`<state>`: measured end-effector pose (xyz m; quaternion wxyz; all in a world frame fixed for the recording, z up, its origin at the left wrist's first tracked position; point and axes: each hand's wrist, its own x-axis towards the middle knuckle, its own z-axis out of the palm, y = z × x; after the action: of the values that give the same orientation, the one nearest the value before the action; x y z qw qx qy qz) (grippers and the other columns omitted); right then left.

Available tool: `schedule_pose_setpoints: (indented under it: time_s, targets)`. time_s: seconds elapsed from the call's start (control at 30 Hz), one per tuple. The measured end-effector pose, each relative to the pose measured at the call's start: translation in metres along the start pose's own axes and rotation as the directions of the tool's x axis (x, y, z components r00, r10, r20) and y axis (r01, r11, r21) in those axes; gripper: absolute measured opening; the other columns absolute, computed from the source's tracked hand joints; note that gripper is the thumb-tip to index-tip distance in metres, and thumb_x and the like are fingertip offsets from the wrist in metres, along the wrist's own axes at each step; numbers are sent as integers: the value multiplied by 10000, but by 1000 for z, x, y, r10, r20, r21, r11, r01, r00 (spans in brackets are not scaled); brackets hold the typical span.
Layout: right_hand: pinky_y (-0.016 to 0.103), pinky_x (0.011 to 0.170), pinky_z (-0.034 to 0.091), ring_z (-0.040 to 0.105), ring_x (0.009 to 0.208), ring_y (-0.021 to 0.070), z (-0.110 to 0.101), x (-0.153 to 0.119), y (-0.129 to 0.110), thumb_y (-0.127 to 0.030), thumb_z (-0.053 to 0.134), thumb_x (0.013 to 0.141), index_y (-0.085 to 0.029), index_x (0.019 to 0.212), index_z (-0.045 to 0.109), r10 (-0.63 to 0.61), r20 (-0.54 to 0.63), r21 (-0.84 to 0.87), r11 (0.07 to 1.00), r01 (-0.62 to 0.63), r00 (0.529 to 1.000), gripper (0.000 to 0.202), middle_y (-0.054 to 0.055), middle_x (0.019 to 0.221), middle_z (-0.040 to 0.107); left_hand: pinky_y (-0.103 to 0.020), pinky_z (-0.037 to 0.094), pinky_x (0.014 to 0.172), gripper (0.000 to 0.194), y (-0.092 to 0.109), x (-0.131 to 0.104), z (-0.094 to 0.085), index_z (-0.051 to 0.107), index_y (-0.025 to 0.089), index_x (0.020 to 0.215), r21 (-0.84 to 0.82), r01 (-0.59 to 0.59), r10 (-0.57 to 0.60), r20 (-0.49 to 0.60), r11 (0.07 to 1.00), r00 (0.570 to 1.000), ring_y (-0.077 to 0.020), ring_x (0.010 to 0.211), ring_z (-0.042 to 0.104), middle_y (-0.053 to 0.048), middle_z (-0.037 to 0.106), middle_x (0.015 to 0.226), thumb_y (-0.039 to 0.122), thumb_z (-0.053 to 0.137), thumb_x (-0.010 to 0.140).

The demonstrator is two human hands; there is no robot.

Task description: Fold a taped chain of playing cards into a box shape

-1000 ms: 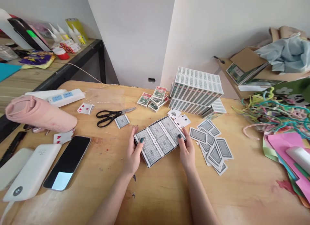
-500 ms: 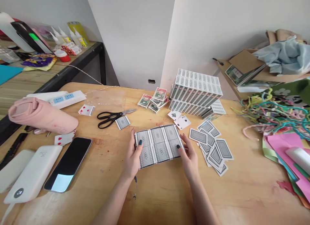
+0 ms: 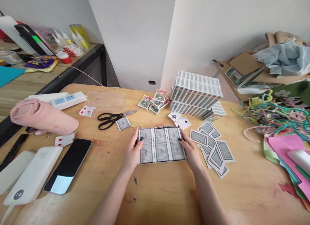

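L hand (image 3: 132,153) & R hand (image 3: 190,151) clamp the card panel (image 3: 161,144) by its two short ends, thumbs on top, panel flat between them on the table (image 3: 155,199). Vs 1 s ago: panel was skewed, now squared up w/ the table edge. Loose cards (image 3: 213,145) lie just right of R hand; scissors (image 3: 111,117) up-left of L hand.

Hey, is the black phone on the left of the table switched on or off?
Off, it seems: the phone lies flat and face up, its screen dark, showing only a pale reflection near its lower end.
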<state>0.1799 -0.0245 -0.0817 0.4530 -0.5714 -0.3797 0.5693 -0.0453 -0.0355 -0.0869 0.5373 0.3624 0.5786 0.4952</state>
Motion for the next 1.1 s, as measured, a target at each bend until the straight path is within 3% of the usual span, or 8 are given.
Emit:
schedule_pose_setpoints:
  time_s: [0.13, 0.2, 0.3, 0.57, 0.73, 0.9, 1.0, 1.1]
  targets:
    - [346, 953, 398, 496, 1177, 240, 4, 17, -3, -355, 634, 764, -328, 1220, 558, -81, 47, 81, 994, 77, 996, 463, -13, 1320, 537, -327, 458, 907, 445, 3, 16, 0, 523, 253, 1230, -77, -38, 43, 70, 996, 997, -226, 1090, 577, -43, 595, 1240, 306, 585, 793]
    - [313, 779, 450, 569, 942, 214, 8, 24, -4, -399, 650, 758, -313, 1111, 588, -74, 48, 86, 994, 70, 996, 368, -4, 1148, 606, -298, 474, 798, 378, 4, 24, 1, 545, 235, 1164, 8, -54, 54, 62, 998, 997, -196, 933, 607, -37, 633, 1095, 325, 563, 798]
    - [272, 635, 416, 525, 723, 165, 11, 28, -2, -458, 647, 763, -283, 927, 590, -56, 23, 96, 994, 53, 998, 246, -17, 919, 609, -275, 447, 751, 291, 8, 33, 1, 626, 207, 1035, 108, -56, 49, 70, 993, 996, -188, 874, 590, -33, 643, 989, 331, 590, 775]
    - [295, 652, 424, 552, 730, 179, 13, 33, 2, -474, 689, 719, -253, 822, 561, -77, 4, 112, 991, 76, 997, 275, 6, 910, 647, -281, 429, 690, 160, 12, 46, 1, 669, 198, 779, 188, -83, 72, 61, 979, 996, -188, 759, 587, -4, 660, 774, 338, 670, 701]
    - [325, 664, 445, 596, 771, 217, 13, 30, 1, -467, 686, 697, -244, 845, 582, -104, -19, 150, 983, 105, 994, 288, 35, 937, 682, -343, 452, 849, 259, 8, 44, 0, 668, 195, 887, 140, -152, 148, 39, 978, 988, -235, 964, 611, -52, 691, 959, 416, 597, 773]
    - [337, 678, 442, 605, 788, 226, 11, 27, 7, -417, 660, 711, -229, 874, 602, -137, -51, 157, 977, 144, 989, 255, 59, 978, 678, -412, 330, 1077, 501, 9, 12, -19, 542, 195, 1263, -39, -271, 274, 91, 962, 957, -288, 1306, 416, -104, 514, 1370, 479, 470, 857]
    - [324, 699, 417, 573, 787, 207, 7, 28, 10, -362, 648, 708, -234, 813, 599, -191, -78, 135, 970, 200, 978, 172, 34, 896, 660, -421, 187, 1159, 565, 4, -21, -29, 408, 254, 1391, 72, -308, 289, 196, 949, 937, -283, 1416, 210, -55, 295, 1526, 481, 462, 877]
    - [301, 667, 388, 518, 702, 178, 3, 27, 7, -312, 639, 677, -232, 721, 603, -243, -43, 93, 965, 246, 969, 98, 2, 736, 599, -457, 174, 1159, 671, -11, -47, -29, 263, 273, 1444, 226, -357, 335, 130, 906, 933, -288, 1423, 170, -68, 208, 1549, 468, 524, 858]
